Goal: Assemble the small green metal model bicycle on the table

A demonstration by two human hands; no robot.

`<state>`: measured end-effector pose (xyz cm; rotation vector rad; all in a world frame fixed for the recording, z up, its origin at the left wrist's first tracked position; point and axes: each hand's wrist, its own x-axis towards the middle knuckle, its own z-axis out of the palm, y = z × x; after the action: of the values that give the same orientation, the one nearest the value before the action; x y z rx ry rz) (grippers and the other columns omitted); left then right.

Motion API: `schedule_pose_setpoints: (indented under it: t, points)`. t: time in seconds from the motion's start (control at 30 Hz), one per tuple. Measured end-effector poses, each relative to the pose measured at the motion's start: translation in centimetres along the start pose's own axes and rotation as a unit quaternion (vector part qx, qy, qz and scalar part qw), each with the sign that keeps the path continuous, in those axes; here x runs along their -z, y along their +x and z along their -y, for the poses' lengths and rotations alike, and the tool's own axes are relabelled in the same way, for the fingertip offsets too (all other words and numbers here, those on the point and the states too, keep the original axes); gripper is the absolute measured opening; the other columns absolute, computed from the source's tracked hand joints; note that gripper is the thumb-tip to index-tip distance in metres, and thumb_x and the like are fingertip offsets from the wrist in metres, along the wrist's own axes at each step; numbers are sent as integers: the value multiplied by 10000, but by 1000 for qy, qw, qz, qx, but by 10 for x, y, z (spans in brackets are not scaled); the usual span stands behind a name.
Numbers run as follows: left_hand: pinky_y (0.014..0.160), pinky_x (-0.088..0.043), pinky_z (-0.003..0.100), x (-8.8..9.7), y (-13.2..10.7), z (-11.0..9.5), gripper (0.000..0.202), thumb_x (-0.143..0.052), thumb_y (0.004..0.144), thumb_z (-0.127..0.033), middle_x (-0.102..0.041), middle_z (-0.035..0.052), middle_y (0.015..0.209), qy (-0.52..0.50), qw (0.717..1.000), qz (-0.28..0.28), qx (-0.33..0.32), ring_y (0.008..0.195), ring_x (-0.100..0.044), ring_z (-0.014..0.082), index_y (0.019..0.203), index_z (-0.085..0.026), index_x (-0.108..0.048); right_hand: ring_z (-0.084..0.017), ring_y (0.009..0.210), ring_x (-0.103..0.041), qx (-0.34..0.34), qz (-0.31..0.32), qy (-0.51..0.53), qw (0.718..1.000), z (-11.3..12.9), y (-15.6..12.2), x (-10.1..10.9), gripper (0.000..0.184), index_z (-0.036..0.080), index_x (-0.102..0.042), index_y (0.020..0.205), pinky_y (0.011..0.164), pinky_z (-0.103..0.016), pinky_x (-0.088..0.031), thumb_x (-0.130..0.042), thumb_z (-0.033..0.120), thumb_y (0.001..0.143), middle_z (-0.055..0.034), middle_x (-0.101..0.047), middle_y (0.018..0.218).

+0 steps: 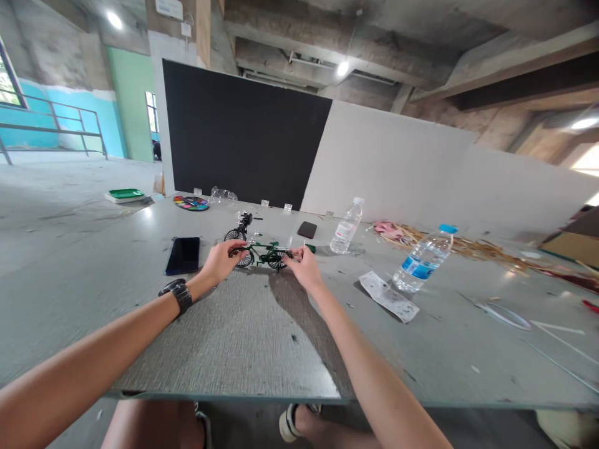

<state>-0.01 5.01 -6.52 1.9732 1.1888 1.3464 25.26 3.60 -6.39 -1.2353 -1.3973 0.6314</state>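
Note:
A small green model bicycle (263, 253) stands on the grey table (243, 337), in the middle. My left hand (219, 260) is closed on its left wheel end. My right hand (303, 263) pinches its right wheel end, fingers together. A black watch sits on my left wrist (176, 293). Just behind the green bicycle stands a second, black model bicycle (238, 228), which neither hand touches.
A dark phone (183, 254) lies left of my left hand, a smaller black device (307, 229) behind. Two plastic water bottles (346, 227) (423, 259) stand at right, with a printed paper sheet (388, 295). Straw-like strips (472, 248), a paint palette (191, 202) and a green tray (125, 194) lie farther off.

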Motion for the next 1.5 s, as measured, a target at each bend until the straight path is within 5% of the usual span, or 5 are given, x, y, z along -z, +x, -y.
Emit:
schedule_pose_setpoints:
  t: [0.63,0.87,0.97,1.23,1.5]
  points:
    - [772,-531,337,2,1,2,290,-578,876,-351,-770,78,1005,59,998,20,-2,877,-700,245,1046,-182,-742,-257,1004,-621,52,6,-56,997,16,-10,0,322,266,-325,748,830,-398,-492,-631,362,780,-68,-656,930]
    - [799,-531,335,1,0,0,259,-590,868,-317,-771,60,994,34,999,16,0,878,-700,228,1045,-205,-743,-268,1169,-571,274,55,-193,941,44,-22,-9,51,261,-460,892,983,-461,-436,-480,240,934,-110,-623,1266]
    - [808,-527,341,0,0,0,256,-582,875,-305,-766,62,1016,34,999,17,0,894,-697,229,1053,-206,-737,-280,1187,-565,311,109,-248,911,49,-21,-18,133,261,-524,1016,978,-468,-451,-409,215,969,-113,-637,1248]
    - [892,-512,350,3,-3,-10,590,-580,886,-208,-704,63,1084,22,998,10,-59,979,-664,200,1461,-268,-459,-296,1272,-521,295,128,-284,903,46,-20,-22,242,271,-534,1153,972,-492,-472,-373,214,982,-114,-643,1255]
    - [1000,-459,406,10,-1,-19,496,-533,916,-213,-654,57,1135,112,986,75,-95,1089,-611,238,1395,-344,-544,-312,1250,-541,285,120,-274,911,47,-20,-23,255,268,-541,1190,978,-507,-467,-403,234,979,-123,-647,1266]
